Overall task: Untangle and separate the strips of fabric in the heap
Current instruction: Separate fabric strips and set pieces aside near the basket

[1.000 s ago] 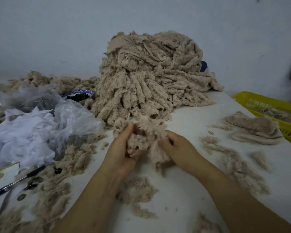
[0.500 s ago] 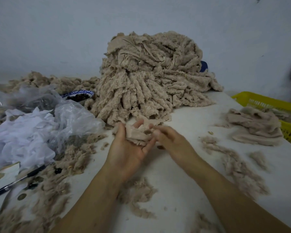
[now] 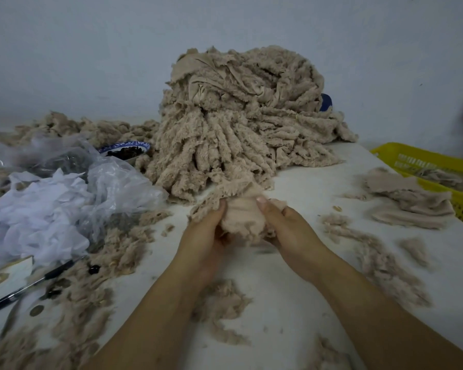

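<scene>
Comparing with half a second back, I see the strip (image 3: 241, 218) now spread between both hands, not bunched in the left palm; one piece looks nearly free. Left hand (image 3: 205, 237) and right hand (image 3: 288, 229) pinch its sides, thumbs on top. It sits centre frame, smooth beige back up, fuzzy edge touching the heap (image 3: 238, 124).
</scene>
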The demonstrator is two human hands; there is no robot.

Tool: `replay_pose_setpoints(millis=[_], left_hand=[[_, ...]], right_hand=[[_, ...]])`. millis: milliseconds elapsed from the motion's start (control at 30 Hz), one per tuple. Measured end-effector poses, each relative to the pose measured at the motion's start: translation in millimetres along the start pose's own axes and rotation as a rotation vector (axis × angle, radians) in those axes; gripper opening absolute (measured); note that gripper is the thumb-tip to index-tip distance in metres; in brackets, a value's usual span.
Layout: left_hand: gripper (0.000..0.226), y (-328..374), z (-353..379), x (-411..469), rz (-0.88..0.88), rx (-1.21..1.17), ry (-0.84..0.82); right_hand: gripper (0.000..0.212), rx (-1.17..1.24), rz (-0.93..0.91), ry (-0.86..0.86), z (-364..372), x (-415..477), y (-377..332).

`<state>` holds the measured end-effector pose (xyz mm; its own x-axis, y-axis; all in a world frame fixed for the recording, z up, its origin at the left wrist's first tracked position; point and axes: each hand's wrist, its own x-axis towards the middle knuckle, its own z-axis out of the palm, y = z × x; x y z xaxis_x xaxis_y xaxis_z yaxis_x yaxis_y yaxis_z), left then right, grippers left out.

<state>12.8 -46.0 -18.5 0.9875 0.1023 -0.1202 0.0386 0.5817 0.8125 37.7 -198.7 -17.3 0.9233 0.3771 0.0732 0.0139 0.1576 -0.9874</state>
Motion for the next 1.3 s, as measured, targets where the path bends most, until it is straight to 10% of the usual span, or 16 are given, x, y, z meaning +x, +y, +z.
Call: replay_pose_setpoints(millis=[233,400,667,867,1000,1300], left_hand=[[0.028,22.2,-23.7,9.4,0.045,-0.419,0.119],[0.024,1.9,-8.8,6.0,0.155,0.177,0.050],[0.037,-15.4,-2.6,-9.6,0.286,0.964,-0.003],[0.023,6.7,-4.1,1.7,0.055,-0.044,0.103],[0.032,27.2,-20.6,4.4,0.074,-0.461,0.150],[0.022,25.3,-21.1,5.4,0.045,-0.286,0.193]], right_hand=[[0.049,0.430,0.013,0.306,-35.1,15.9,-12.1],[0.041,-0.286,0.003,0.111,-27.8,4.5,0.8],[0.034,-0.721,-0.300,0.097,-6.2,4.1,6.1],[0.044,-0.747,-0.141,-0.059,0.8,0.6,6.4],[0.049,-0.638,-0.071,0.157,-14.4,6.3,5.9],[0.034,0.019,0.045,0.601,-36.0,17.8,3.5]])
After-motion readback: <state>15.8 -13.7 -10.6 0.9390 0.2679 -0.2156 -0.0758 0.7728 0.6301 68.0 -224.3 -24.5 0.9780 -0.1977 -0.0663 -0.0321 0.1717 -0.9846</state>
